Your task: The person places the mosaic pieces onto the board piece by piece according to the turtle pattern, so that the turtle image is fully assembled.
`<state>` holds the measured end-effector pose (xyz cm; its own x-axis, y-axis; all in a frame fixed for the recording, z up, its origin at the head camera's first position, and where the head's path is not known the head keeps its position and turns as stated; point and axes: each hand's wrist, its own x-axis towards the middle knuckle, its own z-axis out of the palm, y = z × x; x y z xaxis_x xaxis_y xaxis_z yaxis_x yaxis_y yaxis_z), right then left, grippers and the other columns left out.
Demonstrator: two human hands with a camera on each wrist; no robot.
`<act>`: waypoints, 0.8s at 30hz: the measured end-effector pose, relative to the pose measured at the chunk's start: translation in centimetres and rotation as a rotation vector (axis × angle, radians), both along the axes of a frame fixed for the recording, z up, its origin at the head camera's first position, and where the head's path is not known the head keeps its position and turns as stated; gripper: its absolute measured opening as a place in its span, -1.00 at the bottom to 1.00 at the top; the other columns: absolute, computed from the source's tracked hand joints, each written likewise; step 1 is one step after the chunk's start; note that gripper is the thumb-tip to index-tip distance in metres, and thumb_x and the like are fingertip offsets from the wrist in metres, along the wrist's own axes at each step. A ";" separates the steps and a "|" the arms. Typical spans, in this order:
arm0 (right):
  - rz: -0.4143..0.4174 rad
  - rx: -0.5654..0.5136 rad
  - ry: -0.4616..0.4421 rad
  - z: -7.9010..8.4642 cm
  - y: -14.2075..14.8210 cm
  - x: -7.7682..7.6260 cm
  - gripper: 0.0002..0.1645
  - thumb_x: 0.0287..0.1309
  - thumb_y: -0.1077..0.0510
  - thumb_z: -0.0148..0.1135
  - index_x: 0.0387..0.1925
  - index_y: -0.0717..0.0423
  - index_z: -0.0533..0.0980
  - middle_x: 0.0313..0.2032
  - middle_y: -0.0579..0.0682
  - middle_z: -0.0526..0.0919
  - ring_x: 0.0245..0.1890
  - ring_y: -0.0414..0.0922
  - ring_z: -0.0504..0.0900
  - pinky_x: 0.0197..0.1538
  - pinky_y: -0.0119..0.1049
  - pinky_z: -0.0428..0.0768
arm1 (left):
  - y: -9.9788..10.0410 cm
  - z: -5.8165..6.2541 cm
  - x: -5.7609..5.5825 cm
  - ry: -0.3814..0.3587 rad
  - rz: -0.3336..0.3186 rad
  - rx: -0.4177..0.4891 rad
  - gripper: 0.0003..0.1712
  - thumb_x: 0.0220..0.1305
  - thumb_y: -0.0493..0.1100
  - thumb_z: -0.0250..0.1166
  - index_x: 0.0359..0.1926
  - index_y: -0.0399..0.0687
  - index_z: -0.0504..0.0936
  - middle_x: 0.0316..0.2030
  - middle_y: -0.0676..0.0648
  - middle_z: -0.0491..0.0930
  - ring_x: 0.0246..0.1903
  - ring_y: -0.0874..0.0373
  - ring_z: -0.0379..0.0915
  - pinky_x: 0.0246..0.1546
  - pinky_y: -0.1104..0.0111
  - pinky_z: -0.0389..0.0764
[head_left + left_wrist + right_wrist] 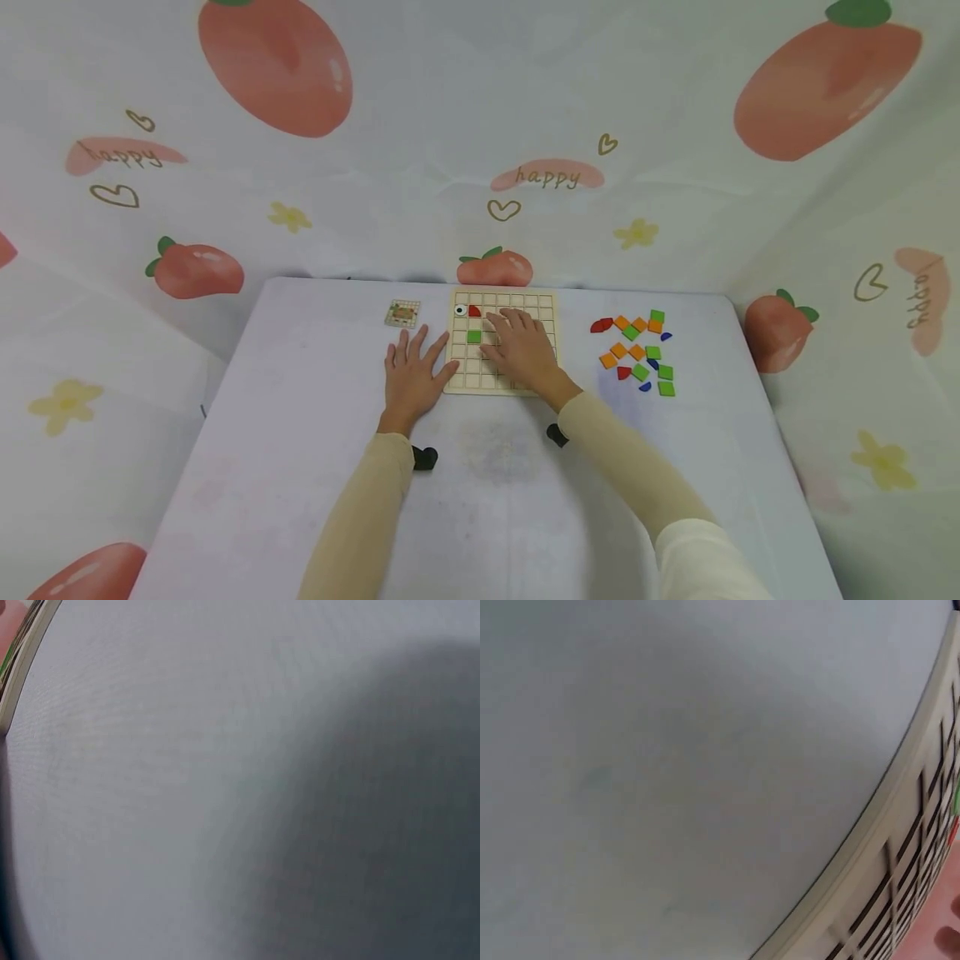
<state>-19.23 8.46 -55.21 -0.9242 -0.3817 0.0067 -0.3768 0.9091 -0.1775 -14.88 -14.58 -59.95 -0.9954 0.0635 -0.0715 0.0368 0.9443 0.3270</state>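
Observation:
A pale wooden grid board (471, 382) lies on the white table. In its upper left cells sit a round white eye piece (461, 310) and a red quarter-circle piece (475, 311), with a green square (474, 337) lower down. My right hand (522, 350) lies over the right part of the board, fingers spread and relaxed; whatever is under the palm is hidden. Flat beside the board's left side rests my left hand (412, 375), fingers spread, its thumb and index finger at the board's edge. Above it is a small patterned card (402, 313). Neither wrist view shows fingers clearly.
Right of the board lie loose flat pieces: orange squares (618, 350), green squares (666, 388), red pieces (597, 327) and blue half-circles (645, 387). A printed cloth (420, 167) hangs behind the table (480, 508).

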 end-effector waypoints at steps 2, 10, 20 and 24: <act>-0.006 0.027 -0.041 -0.2 0.7 0.0 -0.13 0.41 -0.43 -0.05 0.58 -0.19 0.11 0.57 0.02 0.16 0.60 0.11 0.09 0.58 0.18 0.17 | 0.1 0.1 0.0 -0.004 0.000 -0.001 -0.18 0.40 0.57 -0.21 0.58 0.52 0.08 0.65 -0.01 -0.11 0.65 -0.16 -0.42 0.59 -0.20 -0.24; -0.048 0.075 -0.116 -0.4 3.4 0.1 0.04 0.37 -0.53 -0.17 0.65 -0.13 -0.10 0.66 0.07 -0.16 0.67 0.14 -0.23 0.63 0.27 -0.25 | 0.2 0.2 0.1 -0.011 0.004 0.013 -0.19 0.41 0.55 -0.18 0.59 0.51 0.08 0.65 -0.01 -0.12 0.65 -0.15 -0.44 0.59 -0.19 -0.25; -0.138 0.058 -0.136 0.2 7.0 -0.6 0.05 0.37 -0.50 -0.13 0.64 -0.07 -0.10 0.65 0.14 -0.18 0.66 0.19 -0.22 0.61 0.33 -0.28 | 0.1 0.3 0.0 -0.024 0.011 0.013 -0.19 0.41 0.54 -0.18 0.59 0.51 0.09 0.65 -0.02 -0.14 0.65 -0.16 -0.47 0.59 -0.19 -0.29; -0.176 0.050 -0.150 0.0 8.8 -0.9 0.06 0.38 -0.49 -0.13 0.64 -0.02 -0.11 0.65 0.17 -0.17 0.65 0.22 -0.22 0.59 0.36 -0.31 | 0.2 0.2 0.0 -0.022 0.005 0.018 -0.19 0.41 0.54 -0.18 0.59 0.50 0.09 0.65 -0.02 -0.14 0.65 -0.17 -0.46 0.59 -0.20 -0.29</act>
<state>-20.16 17.29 -55.19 -0.9659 -0.2108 -0.1501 -0.1844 0.9676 -0.1725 -14.89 -14.42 -59.72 -0.9939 0.0601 -0.0927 0.0246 0.9384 0.3447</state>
